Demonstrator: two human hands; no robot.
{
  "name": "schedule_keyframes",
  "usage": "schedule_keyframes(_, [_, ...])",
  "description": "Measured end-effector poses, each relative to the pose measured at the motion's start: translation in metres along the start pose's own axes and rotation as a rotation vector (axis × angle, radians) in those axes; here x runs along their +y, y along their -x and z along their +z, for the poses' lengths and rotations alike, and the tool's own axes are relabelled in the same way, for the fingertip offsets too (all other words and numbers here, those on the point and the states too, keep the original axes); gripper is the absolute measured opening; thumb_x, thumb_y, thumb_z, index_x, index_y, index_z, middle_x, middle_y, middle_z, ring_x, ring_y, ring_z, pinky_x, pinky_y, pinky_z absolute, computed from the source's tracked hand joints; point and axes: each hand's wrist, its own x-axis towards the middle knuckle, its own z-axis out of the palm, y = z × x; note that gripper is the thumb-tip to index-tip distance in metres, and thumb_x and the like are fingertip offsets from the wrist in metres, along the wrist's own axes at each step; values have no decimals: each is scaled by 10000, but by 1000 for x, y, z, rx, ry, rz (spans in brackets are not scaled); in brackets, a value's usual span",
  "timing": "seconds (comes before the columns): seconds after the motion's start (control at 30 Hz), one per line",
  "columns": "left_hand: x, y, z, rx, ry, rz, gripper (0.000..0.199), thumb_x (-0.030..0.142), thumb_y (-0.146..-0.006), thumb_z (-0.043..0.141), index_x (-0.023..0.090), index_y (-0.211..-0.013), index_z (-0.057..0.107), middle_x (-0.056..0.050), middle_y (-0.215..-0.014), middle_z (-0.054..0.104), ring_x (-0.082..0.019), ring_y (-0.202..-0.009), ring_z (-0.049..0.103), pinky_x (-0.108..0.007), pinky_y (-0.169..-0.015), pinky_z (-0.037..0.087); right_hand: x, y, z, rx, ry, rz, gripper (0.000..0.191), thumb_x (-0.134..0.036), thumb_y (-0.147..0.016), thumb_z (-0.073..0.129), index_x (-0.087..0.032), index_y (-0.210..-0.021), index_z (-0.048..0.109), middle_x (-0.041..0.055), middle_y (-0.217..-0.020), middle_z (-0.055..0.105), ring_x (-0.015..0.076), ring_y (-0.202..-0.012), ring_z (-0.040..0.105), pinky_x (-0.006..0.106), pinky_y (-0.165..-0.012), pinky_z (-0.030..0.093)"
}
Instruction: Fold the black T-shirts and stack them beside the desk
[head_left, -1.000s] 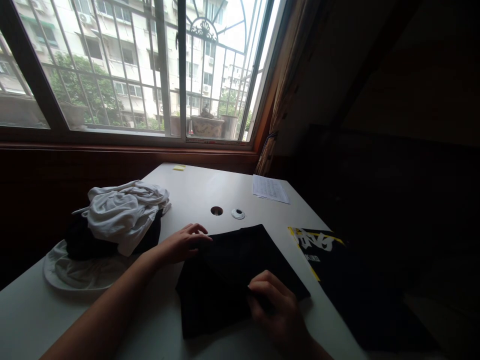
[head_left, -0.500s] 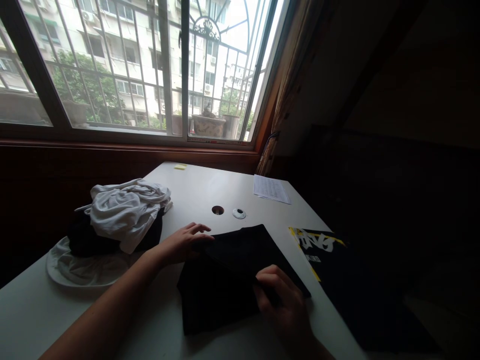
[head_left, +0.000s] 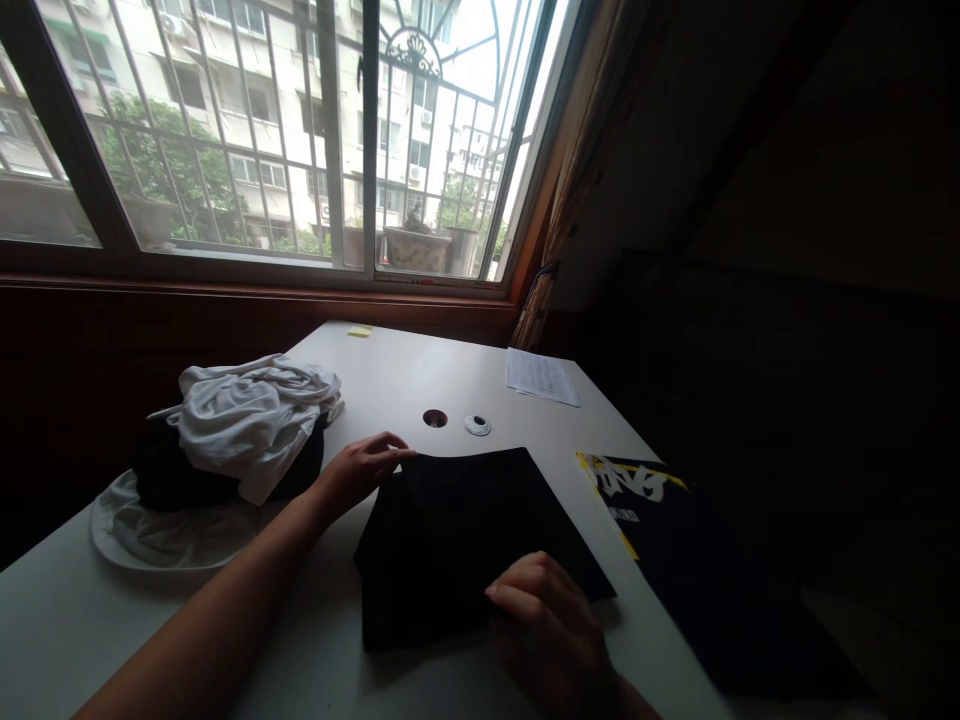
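A black garment [head_left: 480, 510], partly folded, lies on the white table [head_left: 397, 380] in front of me; its exact kind does not show in the dark. At its far left corner, my left hand [head_left: 367, 460] pinches the cloth between thumb and fingers. Nearer to me, my right hand [head_left: 544, 610] is closed on the garment's near edge, with a diagonal flap stretched between the two hands. Part of the right hand's grip is hidden in shadow.
To the left sits a heap with white clothing [head_left: 247, 420] on top of dark cloth. A dark printed garment [head_left: 637, 490] with yellow trim hangs over the right edge. Paper sheets [head_left: 541, 376], a yellow note [head_left: 360, 331], a cable hole [head_left: 435, 419] and its round cover [head_left: 478, 425] are farther back.
My left hand has shifted slightly left and away with the garment's far corner. My right hand has come a little nearer and left, drawing the flap's edge along.
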Motion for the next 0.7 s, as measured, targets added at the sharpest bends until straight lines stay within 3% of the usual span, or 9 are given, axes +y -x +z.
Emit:
schedule_keyframes(0.1, [-1,0,-4,65,13,-20,327,129,-995,536,298,-1235,680,-48,-1116,673,-139,-876,686,-243,-749,545,-7,-8,5,-17,-1,-47,351,22,-804,607,-156,-1105,613,61,-858,679,171,-763,593,344,-706,542])
schedule_keyframes(0.4, [-14,5,-21,102,116,-11,208,146,-974,580,244,-1104,709,-62,-1067,683,-165,-942,682,-289,-819,557,-20,-20,40,-68,82,-201,204,-96,-845,552,-156,-1026,622,27,-758,670,153,-656,561,311,-608,476])
schedule_keyframes(0.57, [-13,4,-26,138,124,-32,171,149,-970,578,218,-1064,705,-69,-1065,688,-168,-952,677,-300,-835,554,-24,-30,41,-67,98,-182,231,-117,-846,594,-178,-1068,605,24,-779,674,156,-648,566,316,-606,461])
schedule_keyframes(0.7, [-17,5,-32,92,182,-52,214,95,-917,563,210,-995,726,-67,-1041,697,-173,-936,682,-296,-822,560,-28,-29,55,-172,115,-167,152,-146,-876,558,-189,-1014,605,19,-763,658,161,-646,550,326,-621,454])
